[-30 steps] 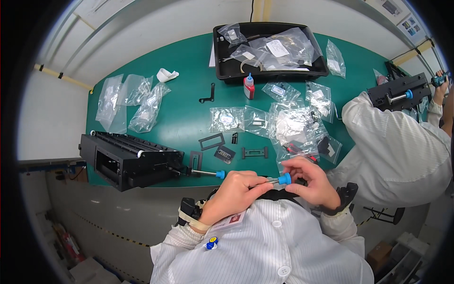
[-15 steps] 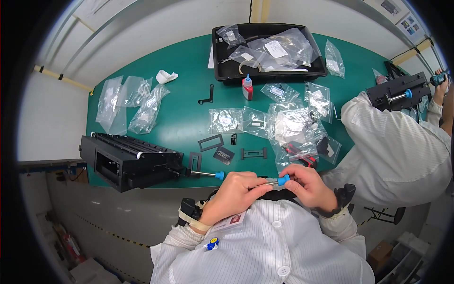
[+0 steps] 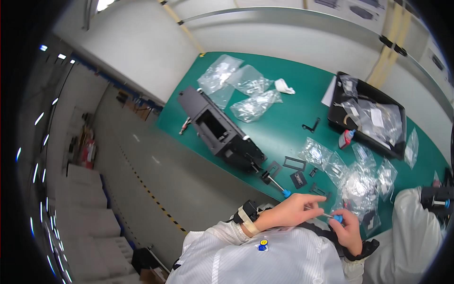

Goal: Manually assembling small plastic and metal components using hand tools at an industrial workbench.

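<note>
Drop and knock hazards noted

You hold the blue-ended metal rod (image 3: 328, 216) before your chest, nearer you than the worktop (image 3: 293, 124). Your left hand (image 3: 294, 210) has its grip on the rod, fingers partly hiding it; your right hand (image 3: 349, 231) pinches the blue end (image 3: 337, 218). Should both grips loosen, the slim rod could slip past the edge and drop to the floor (image 3: 198, 184). A careless leftward swing could knock the second rod (image 3: 276, 183), which projects from the black housing (image 3: 231, 142) close to your left hand.
</note>
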Motion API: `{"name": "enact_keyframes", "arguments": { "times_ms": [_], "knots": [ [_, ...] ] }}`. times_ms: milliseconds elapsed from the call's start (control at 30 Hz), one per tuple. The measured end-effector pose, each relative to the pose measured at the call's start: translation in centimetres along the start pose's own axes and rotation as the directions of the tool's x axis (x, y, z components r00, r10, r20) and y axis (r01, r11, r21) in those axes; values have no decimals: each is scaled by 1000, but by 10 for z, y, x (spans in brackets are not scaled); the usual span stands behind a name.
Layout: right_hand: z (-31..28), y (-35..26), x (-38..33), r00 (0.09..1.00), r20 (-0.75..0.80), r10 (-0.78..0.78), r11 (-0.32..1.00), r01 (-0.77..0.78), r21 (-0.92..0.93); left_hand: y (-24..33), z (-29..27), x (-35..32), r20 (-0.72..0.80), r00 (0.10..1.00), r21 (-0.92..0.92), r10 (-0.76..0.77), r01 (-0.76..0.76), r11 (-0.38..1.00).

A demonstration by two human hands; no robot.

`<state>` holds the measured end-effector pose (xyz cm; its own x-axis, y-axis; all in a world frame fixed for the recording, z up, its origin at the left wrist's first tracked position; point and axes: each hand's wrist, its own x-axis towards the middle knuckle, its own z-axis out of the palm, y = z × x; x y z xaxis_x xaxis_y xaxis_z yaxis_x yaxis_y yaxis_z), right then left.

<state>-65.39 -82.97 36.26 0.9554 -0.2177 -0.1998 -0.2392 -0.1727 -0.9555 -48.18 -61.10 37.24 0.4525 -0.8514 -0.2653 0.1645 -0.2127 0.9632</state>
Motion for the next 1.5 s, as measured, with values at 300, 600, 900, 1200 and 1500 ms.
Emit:
{"name": "enact_keyframes", "arguments": {
  "times_ms": [300, 600, 900, 1200, 1500],
  "knots": [
    [2, 35, 47, 936, 15, 353, 663, -262, 701, -40, -103, -102, -614, 789, 65, 11, 38, 997],
    [68, -17, 58, 910, 268, 315, 689, -414, 595, -132, -347, -144, -914, 220, 399, 340, 347, 849],
    [117, -51, 36, 976, 74, 204, 684, -197, 703, -123, -511, -57, -887, 377, 447, 265, 846, 291],
    [137, -44, 15, 945, 57, 321, 662, -267, 700, -147, -617, -63, -935, 342, 319, -92, 927, 200],
    [123, -26, 11, 945, -37, 324, 699, -213, 682, -168, -577, -172, -762, 459, -395, -456, 228, 890]
  ]
}}
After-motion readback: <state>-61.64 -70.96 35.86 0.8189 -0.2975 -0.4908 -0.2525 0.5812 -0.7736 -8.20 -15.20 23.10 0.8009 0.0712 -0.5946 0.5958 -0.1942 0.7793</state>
